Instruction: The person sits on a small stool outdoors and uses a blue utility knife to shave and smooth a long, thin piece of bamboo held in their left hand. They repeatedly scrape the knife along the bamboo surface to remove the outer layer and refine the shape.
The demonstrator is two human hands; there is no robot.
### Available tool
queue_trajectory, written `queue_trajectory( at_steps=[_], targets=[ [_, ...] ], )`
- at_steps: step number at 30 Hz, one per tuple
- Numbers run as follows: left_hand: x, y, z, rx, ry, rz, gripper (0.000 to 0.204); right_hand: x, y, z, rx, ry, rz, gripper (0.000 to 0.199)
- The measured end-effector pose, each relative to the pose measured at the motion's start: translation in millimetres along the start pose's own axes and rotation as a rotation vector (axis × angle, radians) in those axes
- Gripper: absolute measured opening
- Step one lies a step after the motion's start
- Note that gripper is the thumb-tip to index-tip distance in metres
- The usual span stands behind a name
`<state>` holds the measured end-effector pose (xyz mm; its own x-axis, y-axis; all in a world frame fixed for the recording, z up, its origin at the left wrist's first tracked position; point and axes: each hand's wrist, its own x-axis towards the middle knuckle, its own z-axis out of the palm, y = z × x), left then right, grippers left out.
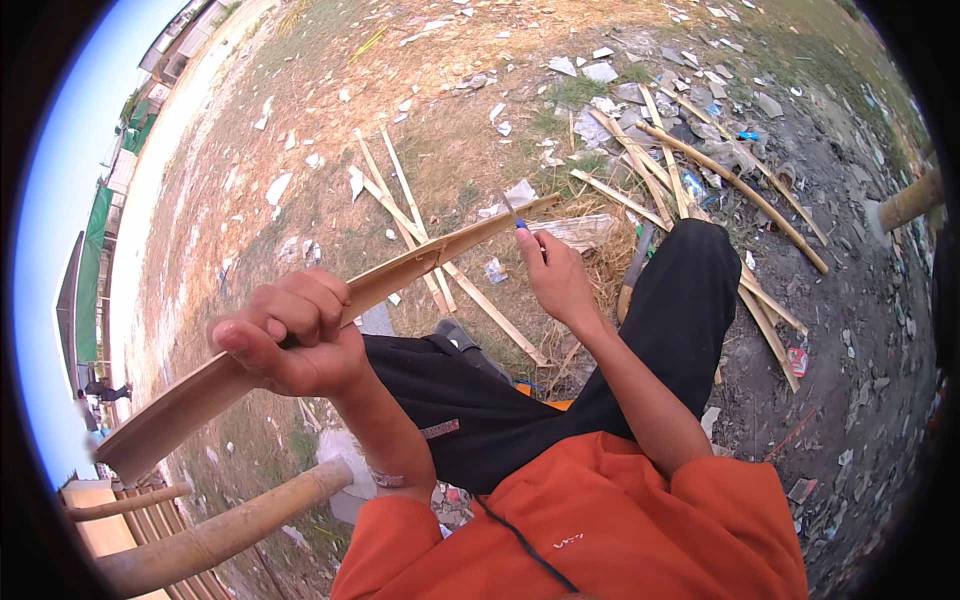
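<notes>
**Dirt yard, bamboo strip in hand**

Outdoor bare ground (300, 150), dry grass, scattered debris. Left hand (290, 335) fist-clamped around a long split bamboo strip (400, 270), gripping near the middle; the strip runs from below-left of that hand up and right to the right hand. Right hand (555, 280) closed on a small blue-handled blade (513, 212), the blade tip touching the strip's far end. Both forearms come out of orange sleeves (600, 520); black trousers (640, 340) below the hands, one knee raised just right of the right hand. Beyond the right hand: loose bamboo sticks (720, 175) and slats on the ground, mixed with pale rubble. Below the left hand: thick bamboo pole (230, 530), lying near horizontal. Far left: green-roofed sheds (95, 260).
</notes>
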<state>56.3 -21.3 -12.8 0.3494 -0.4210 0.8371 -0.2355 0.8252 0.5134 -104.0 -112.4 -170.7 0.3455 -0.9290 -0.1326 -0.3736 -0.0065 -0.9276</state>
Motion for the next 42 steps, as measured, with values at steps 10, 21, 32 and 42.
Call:
queue_trajectory(
  at_steps=[10,21,32,42],
  targets=[
    [-3.5,2.5,5.6,-0.050,-0.111,0.018,0.032,-33.7,-29.7,9.6,-0.065,-0.014,-0.200,0.049],
    [-3.8,4.9,8.6,-0.222,-0.180,0.022,0.054,-47.4,-35.6,12.1,-0.055,-0.003,-0.168,0.045],
    [1.9,-0.5,1.7,-0.146,-0.289,0.093,0.031,-32.4,-6.6,21.7,-0.198,0.083,-0.177,0.048],
    [4.7,5.5,7.4,-0.134,-0.305,0.084,0.041,-30.6,8.2,19.5,-0.203,0.083,-0.116,0.052]
  ],
)
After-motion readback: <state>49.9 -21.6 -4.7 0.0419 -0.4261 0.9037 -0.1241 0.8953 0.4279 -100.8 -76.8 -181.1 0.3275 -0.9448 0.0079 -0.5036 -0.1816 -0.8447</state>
